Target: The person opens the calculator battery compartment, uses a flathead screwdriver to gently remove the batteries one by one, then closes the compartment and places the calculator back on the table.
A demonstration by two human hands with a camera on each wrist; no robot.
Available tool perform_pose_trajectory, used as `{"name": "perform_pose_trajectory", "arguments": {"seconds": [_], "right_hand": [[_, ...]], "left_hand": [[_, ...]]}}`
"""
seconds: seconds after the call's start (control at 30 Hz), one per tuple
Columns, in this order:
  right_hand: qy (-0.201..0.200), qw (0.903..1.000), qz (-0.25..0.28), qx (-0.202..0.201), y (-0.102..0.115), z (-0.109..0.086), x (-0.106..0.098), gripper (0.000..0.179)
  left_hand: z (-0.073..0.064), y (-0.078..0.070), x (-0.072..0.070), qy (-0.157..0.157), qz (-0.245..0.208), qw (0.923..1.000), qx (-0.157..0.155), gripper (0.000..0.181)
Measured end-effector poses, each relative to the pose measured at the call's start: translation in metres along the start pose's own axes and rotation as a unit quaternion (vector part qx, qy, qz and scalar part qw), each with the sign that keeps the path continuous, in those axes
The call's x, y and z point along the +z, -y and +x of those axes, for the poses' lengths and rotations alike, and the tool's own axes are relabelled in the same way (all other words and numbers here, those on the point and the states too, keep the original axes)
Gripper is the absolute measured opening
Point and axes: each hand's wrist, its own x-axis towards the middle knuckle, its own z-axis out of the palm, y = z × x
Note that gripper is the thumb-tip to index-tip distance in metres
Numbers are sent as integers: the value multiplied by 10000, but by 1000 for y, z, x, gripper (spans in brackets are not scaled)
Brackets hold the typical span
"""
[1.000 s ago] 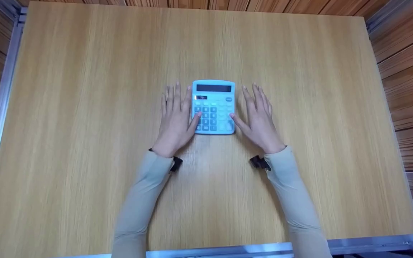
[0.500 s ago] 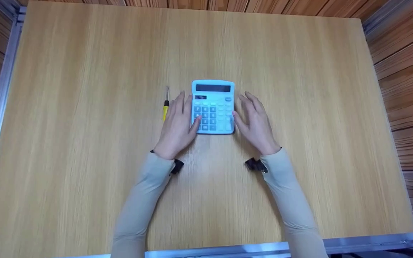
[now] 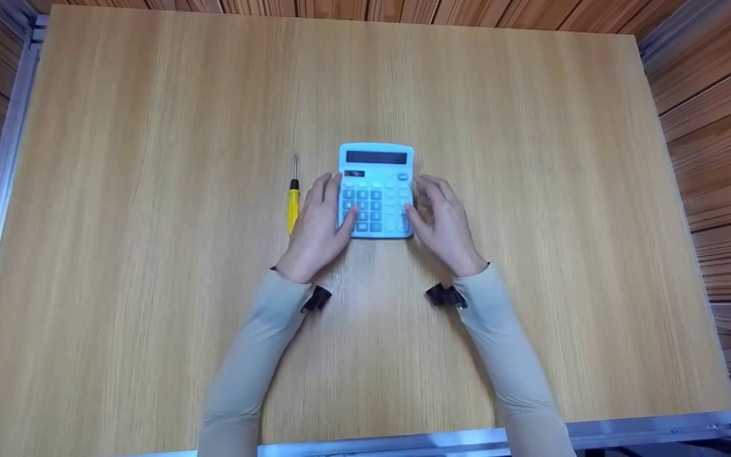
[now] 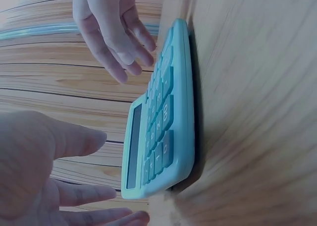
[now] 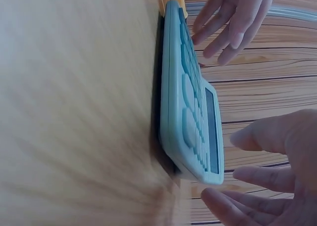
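Observation:
A light blue calculator [image 3: 376, 190] lies face up on the wooden table, its dark display at the far end. My left hand [image 3: 318, 228] is at its left side, fingers loosely bent and thumb over the keys. The right hand [image 3: 447, 228] mirrors it on the other side, thumb near the right-hand keys. Both wrist views show gaps between the hands and the calculator [image 4: 158, 117], with the thumbs raised above it. Neither hand holds anything. Left of the left hand lies a screwdriver [image 3: 294, 203] with a yellow handle and a thin metal shaft, its handle end partly covered.
The wooden tabletop [image 3: 150, 285] spreads around the hands. A metal rail [image 3: 403, 441] runs along the near edge, and wood-plank panels [image 3: 714, 127] stand around the table. Each wrist carries a small black camera, like the one on the left wrist [image 3: 316, 298].
Both hands have drawn back slightly toward the body, their fingers bending more. The right hand has shifted inward. The screwdriver, hidden under the left hand at first, has come into view.

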Motion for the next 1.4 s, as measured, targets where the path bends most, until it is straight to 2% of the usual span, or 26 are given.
{"name": "perform_pose_trajectory", "arguments": {"seconds": [0.27,0.5,0.8,1.2,1.4], "right_hand": [[116,9998,-15,136,-1,0,5,49],[88,9999,-9,96,-1,0,8,48],[135,9993,17,341,1,-1,9,48],[165,9987,-123,467,2,-2,10,47],[230,9983,-100,529,4,0,13,48]], "left_hand": [[5,5,7,-18,-192,9998,-38,61],[9,8,11,-52,-399,9992,-46,58],[10,7,10,282,-1000,9934,-482,65],[17,3,15,248,-778,9946,-638,54],[20,3,16,106,-616,9956,-701,54]]}}
